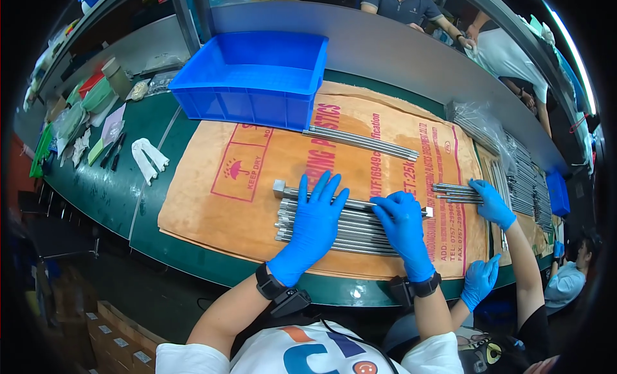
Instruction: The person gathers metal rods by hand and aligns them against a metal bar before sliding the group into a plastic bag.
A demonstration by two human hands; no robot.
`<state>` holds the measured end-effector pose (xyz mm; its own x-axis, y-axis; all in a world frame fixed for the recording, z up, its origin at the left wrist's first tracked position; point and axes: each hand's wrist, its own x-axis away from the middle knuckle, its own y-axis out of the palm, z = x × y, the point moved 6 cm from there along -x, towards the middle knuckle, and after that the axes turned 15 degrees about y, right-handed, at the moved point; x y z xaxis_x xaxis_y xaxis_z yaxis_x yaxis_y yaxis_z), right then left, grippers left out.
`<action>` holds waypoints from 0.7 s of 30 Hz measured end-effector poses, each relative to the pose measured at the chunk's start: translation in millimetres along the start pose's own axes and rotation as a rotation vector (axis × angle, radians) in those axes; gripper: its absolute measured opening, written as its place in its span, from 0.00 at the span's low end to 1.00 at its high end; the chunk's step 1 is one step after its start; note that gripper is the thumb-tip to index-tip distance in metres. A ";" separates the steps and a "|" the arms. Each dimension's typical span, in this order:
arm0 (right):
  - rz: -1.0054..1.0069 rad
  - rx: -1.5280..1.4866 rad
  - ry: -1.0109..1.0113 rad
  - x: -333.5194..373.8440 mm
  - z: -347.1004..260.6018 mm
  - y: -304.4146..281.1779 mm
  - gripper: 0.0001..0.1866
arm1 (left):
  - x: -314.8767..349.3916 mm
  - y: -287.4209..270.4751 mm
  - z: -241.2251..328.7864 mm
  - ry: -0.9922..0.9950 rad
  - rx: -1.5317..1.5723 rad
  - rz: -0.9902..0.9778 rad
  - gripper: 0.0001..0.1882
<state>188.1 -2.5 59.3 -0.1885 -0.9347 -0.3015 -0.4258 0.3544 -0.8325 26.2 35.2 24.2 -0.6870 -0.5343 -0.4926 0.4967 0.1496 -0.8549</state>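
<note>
Several thin shiny metal rods (360,236) lie side by side in a row in front of me. My left hand (313,220), in a blue glove, rests across their left part with its fingers spread. A longer bar (357,202) runs along the row's far side, between a square metal block (279,187) at the left and a smaller pale block (427,212) at the right. My right hand (402,223), also gloved in blue, has thumb and fingertips closed on a rod near that bar's right part. The fingers partly hide the contact.
Brown printed paper sacking (193,181) covers the green table (149,229). A blue bin (250,94) stands at the back, beside more rods (363,142). At right, a co-worker's gloved hand (495,205) holds several rods (455,193). White gloves (149,159) lie left.
</note>
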 end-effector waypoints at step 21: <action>-0.187 -0.009 -0.021 0.7 6.4 4.9 0.09 | -6.6 -6.9 10.9 0.055 0.208 0.142 0.12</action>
<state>191.5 -1.5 52.0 -0.0868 -0.9846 -0.1520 -0.4593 0.1750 -0.8709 33.0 28.7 35.1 -0.6275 -0.4728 -0.6186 0.6848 0.0428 -0.7274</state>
